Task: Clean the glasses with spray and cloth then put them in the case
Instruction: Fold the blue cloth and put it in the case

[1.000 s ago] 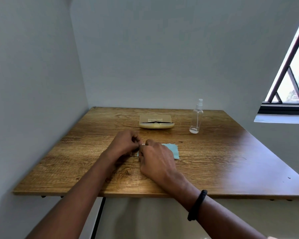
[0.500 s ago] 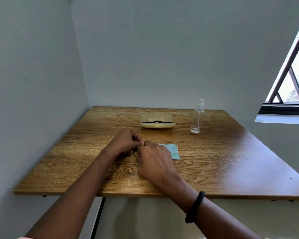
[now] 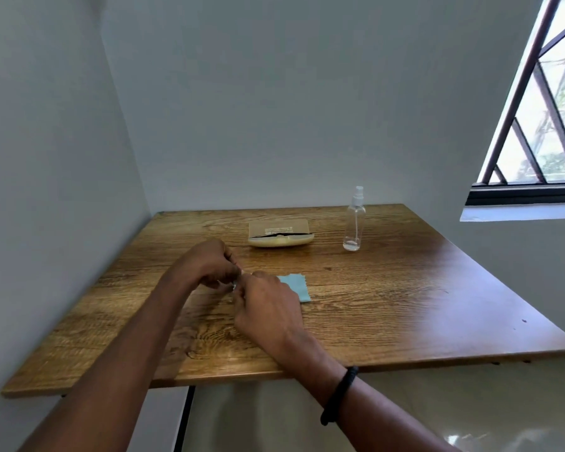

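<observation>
- While the two hands meet in the middle of the frame, over the near half of the brown wooden desk (image 3: 405, 305), the fingers of the left hand (image 3: 206, 265) and of the right hand (image 3: 268, 308) are curled, and their tips come together around one small thing.
- Between the fingertips only a small, pale, glinting bit shows. I judge it to be a part of the glasses (image 3: 237, 282), but the hands hide nearly all of them, so I cannot tell how they are turned.
- The light blue square cloth (image 3: 299, 287) lies flat on the desk, just to the right of the right hand and partly hidden behind it. No hand holds it.
- The clear plastic spray bottle with a white nozzle (image 3: 354, 220) stands upright in the centre right, well apart from the hands, with a little liquid at its bottom.
- The beige case with a tan flap (image 3: 281, 236) lies above the hands in the frame, to the left of the bottle. A dark slit shows at its mouth, so it seems to be open.
- In my judgement this is an early step: the glasses are being taken up or unfolded, while the bottle and the cloth are not yet in use.
- The next move calls for one hand to hold the glasses alone, by the frame and not by the lenses. The other hand can then reach to the upper right for the bottle and turn its nozzle toward the lenses.
</observation>
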